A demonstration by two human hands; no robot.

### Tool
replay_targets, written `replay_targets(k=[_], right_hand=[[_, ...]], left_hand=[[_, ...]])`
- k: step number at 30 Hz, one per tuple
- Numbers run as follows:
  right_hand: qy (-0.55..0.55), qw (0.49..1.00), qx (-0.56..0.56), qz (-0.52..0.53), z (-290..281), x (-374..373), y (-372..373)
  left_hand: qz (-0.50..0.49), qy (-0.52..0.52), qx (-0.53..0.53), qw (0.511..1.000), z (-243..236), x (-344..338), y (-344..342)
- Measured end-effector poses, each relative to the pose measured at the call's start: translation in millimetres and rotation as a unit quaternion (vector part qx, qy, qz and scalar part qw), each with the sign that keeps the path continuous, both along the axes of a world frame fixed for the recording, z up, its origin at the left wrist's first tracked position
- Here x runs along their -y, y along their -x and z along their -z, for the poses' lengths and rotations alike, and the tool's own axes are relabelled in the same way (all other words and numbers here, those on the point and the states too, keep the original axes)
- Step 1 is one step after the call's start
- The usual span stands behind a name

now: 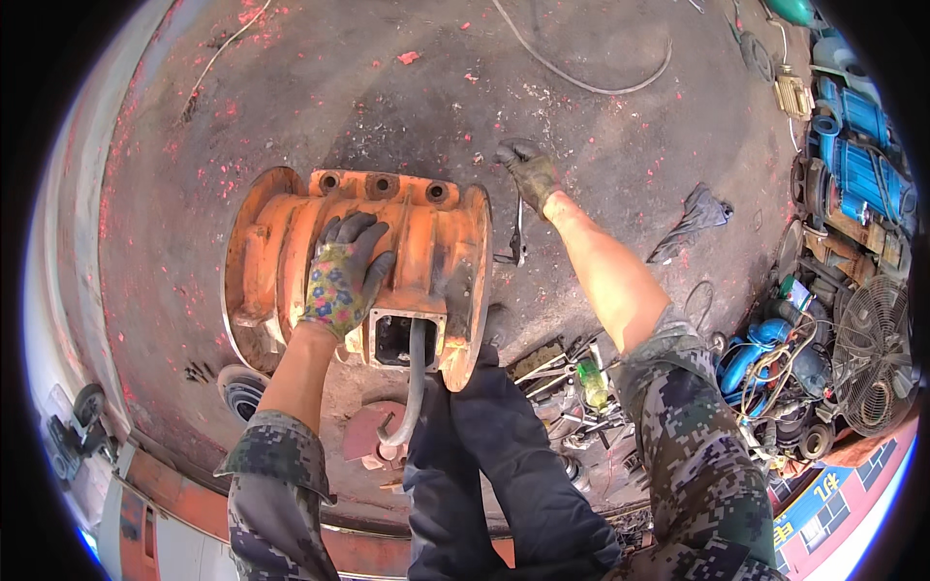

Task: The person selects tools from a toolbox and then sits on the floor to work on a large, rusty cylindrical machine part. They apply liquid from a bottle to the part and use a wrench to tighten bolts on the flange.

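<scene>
An orange, scuffed cast-metal motor housing (274, 261) lies on its side, with flanged ends, three bolt holes along the top and an open square box in front. A grey cable (417, 378) comes out of that box. My left hand (344, 276), in a flowered grey glove, rests on the housing's body, fingers apart. My right hand (528, 174), also gloved, is closed beyond the housing's right end; what its fingers hold is hidden. A long metal tool (520, 247) extends just below it; I cannot tell whether they touch.
Blue motors (862, 155), a fan guard (872, 353) and tangled parts crowd the right side. A dark cloth (699, 221) lies on the stained floor (436, 116), with a loose cable (601, 85) farther back. Scattered tools (572, 378) lie beside my legs. A ringed disc (244, 392) is at lower left.
</scene>
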State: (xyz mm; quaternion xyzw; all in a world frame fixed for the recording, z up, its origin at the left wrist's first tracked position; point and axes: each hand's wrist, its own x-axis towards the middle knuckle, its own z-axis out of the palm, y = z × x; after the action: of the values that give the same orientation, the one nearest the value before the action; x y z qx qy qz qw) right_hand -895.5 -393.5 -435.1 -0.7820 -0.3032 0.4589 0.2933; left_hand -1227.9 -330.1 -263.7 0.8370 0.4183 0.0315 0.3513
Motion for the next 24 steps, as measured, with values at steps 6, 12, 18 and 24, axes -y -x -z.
replay_targets(k=[6, 12, 18, 24], right_hand=[[0.146, 0.963, -0.194, 0.113, 20.7, 111.5, 68.6], [0.077, 0.904, -0.321, 0.271, -57.6, 239.9, 156.5], [0.150, 0.978, -0.027, 0.144, -240.7, 209.7, 150.6], [0.006, 0.954, 0.285, 0.093, -239.5, 71.4, 70.8]], left_hand=[[0.020, -0.005, 0.028, 0.999, 23.3, -0.9, -1.3], [0.030, -0.022, 0.034, 0.999, 30.9, -2.8, 4.5], [0.014, -0.006, 0.012, 1.000, 14.9, -5.8, -8.7], [0.030, -0.011, 0.028, 0.999, 30.7, -5.2, 1.2]])
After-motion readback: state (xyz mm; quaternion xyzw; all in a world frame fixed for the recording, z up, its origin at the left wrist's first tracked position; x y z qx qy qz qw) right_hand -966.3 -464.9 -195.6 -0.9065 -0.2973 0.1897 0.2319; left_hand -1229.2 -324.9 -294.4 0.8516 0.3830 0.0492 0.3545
